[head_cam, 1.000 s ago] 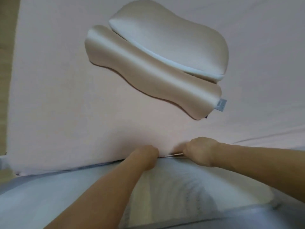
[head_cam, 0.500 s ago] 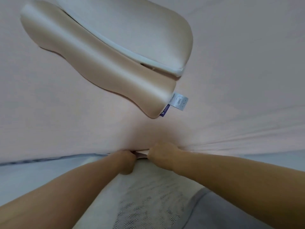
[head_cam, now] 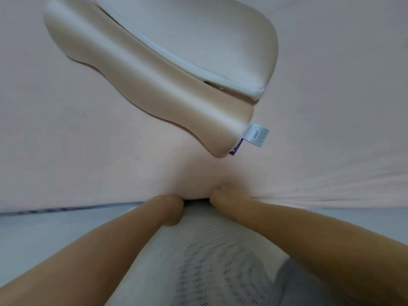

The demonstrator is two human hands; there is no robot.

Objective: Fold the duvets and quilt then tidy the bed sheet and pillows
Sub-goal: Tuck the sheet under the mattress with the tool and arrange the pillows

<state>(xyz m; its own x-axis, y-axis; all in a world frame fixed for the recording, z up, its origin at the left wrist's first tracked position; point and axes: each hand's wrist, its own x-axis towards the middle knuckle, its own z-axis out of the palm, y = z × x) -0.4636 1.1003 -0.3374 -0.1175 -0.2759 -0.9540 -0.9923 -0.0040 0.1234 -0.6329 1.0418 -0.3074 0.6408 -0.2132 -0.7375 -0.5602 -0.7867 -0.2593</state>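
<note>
Both the left hand (head_cam: 171, 208) and the right hand (head_cam: 223, 196) are clenched on the near edge of the pink bed sheet (head_cam: 88, 151), side by side at the rim of the mattress (head_cam: 33, 228). Because the grip is so narrow, a hard tug could bunch the cloth into creases like those fanning out to the right, or drag the two stacked pillows (head_cam: 176, 74) lying just beyond the hands. The lower pillow carries a white label (head_cam: 257, 135) and a small purple tag (head_cam: 236, 147), both too blurred to read.
</note>
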